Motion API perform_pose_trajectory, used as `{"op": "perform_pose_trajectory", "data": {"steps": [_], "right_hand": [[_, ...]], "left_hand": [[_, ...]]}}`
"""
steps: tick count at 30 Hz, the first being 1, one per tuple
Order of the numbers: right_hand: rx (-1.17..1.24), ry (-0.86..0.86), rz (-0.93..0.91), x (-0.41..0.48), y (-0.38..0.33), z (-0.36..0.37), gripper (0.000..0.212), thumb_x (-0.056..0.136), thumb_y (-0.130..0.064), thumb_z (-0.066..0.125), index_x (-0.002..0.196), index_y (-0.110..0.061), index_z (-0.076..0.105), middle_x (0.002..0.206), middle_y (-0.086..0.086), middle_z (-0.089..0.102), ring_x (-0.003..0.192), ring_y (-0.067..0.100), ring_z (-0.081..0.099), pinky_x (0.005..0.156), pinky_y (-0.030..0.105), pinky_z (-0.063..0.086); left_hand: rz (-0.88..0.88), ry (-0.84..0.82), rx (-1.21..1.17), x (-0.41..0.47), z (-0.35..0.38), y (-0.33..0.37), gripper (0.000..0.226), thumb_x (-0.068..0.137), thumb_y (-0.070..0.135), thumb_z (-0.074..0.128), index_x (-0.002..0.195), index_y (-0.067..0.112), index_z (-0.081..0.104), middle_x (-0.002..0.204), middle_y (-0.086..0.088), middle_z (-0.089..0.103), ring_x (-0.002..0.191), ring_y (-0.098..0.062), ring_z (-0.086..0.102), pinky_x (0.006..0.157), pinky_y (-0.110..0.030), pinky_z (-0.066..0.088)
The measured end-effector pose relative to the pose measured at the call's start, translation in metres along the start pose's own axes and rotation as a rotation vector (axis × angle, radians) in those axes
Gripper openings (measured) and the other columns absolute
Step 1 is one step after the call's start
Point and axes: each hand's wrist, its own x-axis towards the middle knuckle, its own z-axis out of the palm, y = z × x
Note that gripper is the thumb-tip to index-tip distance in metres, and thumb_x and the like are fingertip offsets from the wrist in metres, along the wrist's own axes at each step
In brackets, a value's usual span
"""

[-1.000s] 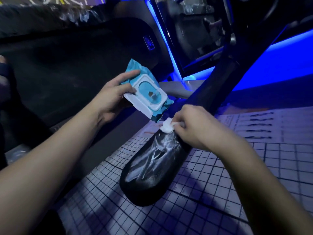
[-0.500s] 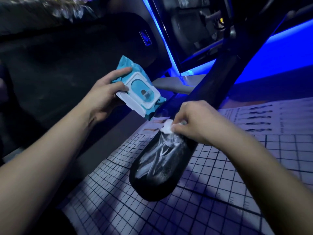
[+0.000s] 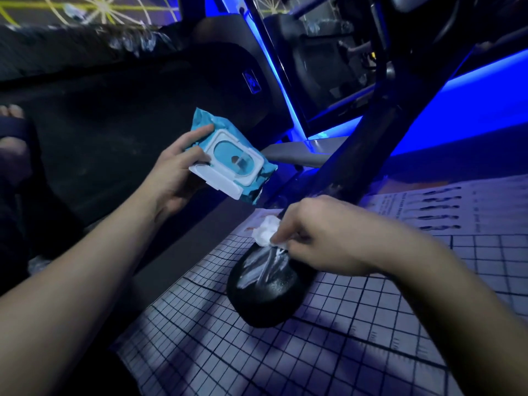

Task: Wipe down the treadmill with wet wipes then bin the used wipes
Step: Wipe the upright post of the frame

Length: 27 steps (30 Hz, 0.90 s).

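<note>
- Right hand [image 3: 323,238]: fingers curled, tips pinching a crumpled white wipe [image 3: 265,231].
- The wipe sits at the fingertips, pressed on the black rounded foot [image 3: 265,298] of the treadmill post [image 3: 371,144].
- Wet white streaks on the foot, just below the grip.
- Left hand [image 3: 177,170]: grips a teal pack [image 3: 233,162], thumb and one finger on its face, the rest beneath.
- The pack's white lid flap hangs open on the edge nearest the wrist.
- The pack is up and left of the right-hand grip, clear of the wipe.
- Gridded mat [image 3: 285,361] under the foot and both forearms.
- Dark belt [image 3: 100,144] beyond the left hand.
- Sandalled foot [image 3: 11,130] far left of both hands.
</note>
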Motion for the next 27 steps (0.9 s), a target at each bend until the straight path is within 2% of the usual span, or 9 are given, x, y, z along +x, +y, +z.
{"op": "perform_pose_trajectory", "data": {"steps": [2,5,8,12,15,17,20,25,27], "right_hand": [[0.022,-0.063,-0.022,0.0,0.006,-0.008,0.036,0.093,-0.02,0.057,0.118,-0.04,0.072,0.115,-0.011,0.069,0.105,0.014,0.064,0.098,0.033,0.05],[0.118,-0.121,-0.066,0.009,0.019,-0.016,0.032,0.092,-0.022,0.071,0.116,-0.044,0.073,0.103,-0.018,0.068,0.096,0.005,0.064,0.094,0.03,0.051],[0.209,-0.118,-0.107,0.021,0.027,-0.013,0.024,0.088,-0.029,0.078,0.107,-0.043,0.077,0.094,-0.019,0.065,0.089,0.001,0.062,0.087,0.027,0.051],[0.195,-0.011,-0.131,0.03,0.034,-0.003,0.008,0.086,-0.038,0.079,0.094,-0.039,0.079,0.096,-0.016,0.061,0.095,0.0,0.056,0.088,0.024,0.046],[0.127,0.118,-0.23,0.03,0.038,0.006,0.003,0.088,-0.033,0.077,0.086,-0.033,0.076,0.111,-0.022,0.061,0.107,-0.001,0.048,0.093,0.016,0.039],[0.098,0.165,-0.259,0.03,0.039,0.012,0.006,0.093,-0.028,0.072,0.091,-0.023,0.075,0.112,-0.018,0.067,0.108,0.001,0.055,0.096,0.022,0.044],[0.053,0.202,-0.241,0.028,0.04,0.016,0.012,0.096,-0.027,0.067,0.102,-0.019,0.075,0.103,-0.012,0.071,0.097,0.006,0.064,0.089,0.032,0.051],[-0.027,0.312,-0.256,0.031,0.061,0.016,0.007,0.096,-0.014,0.066,0.095,-0.011,0.072,0.092,-0.001,0.066,0.087,0.019,0.063,0.081,0.042,0.052],[-0.079,0.374,-0.223,0.033,0.077,0.011,0.009,0.092,-0.009,0.069,0.094,-0.012,0.077,0.09,0.004,0.067,0.087,0.024,0.064,0.081,0.041,0.052]], "left_hand": [[-0.002,0.014,-0.003,-0.001,-0.007,0.0,0.055,0.092,-0.008,0.049,0.13,0.024,0.071,0.111,-0.005,0.077,0.084,-0.015,0.073,0.072,-0.028,0.058],[0.001,0.029,0.017,-0.003,-0.017,0.001,0.055,0.091,-0.008,0.05,0.129,0.024,0.072,0.117,-0.007,0.075,0.087,-0.016,0.072,0.074,-0.028,0.059],[0.011,0.033,0.035,-0.007,-0.021,0.005,0.056,0.091,-0.009,0.05,0.13,0.024,0.072,0.111,-0.004,0.077,0.083,-0.013,0.073,0.069,-0.026,0.059],[0.019,0.032,0.047,-0.011,-0.023,0.011,0.056,0.091,-0.01,0.05,0.13,0.023,0.071,0.112,-0.006,0.075,0.08,-0.012,0.073,0.066,-0.024,0.058],[0.01,0.034,0.047,-0.015,-0.022,0.012,0.056,0.091,-0.011,0.049,0.131,0.021,0.071,0.107,-0.005,0.076,0.077,-0.012,0.074,0.064,-0.024,0.058],[-0.003,0.026,0.042,-0.017,-0.021,0.011,0.055,0.092,-0.011,0.049,0.132,0.021,0.07,0.105,-0.005,0.076,0.076,-0.011,0.074,0.062,-0.024,0.058],[-0.01,0.019,0.07,-0.02,-0.021,0.009,0.055,0.092,-0.011,0.049,0.132,0.021,0.07,0.106,-0.004,0.075,0.073,-0.009,0.073,0.061,-0.022,0.057],[-0.039,-0.007,0.125,-0.023,-0.021,0.008,0.054,0.092,-0.011,0.05,0.133,0.02,0.069,0.105,-0.006,0.074,0.071,-0.008,0.072,0.061,-0.021,0.058],[-0.049,-0.012,0.137,-0.024,-0.022,0.008,0.054,0.093,-0.011,0.05,0.133,0.02,0.069,0.105,-0.007,0.075,0.072,-0.01,0.073,0.062,-0.022,0.058]]}}
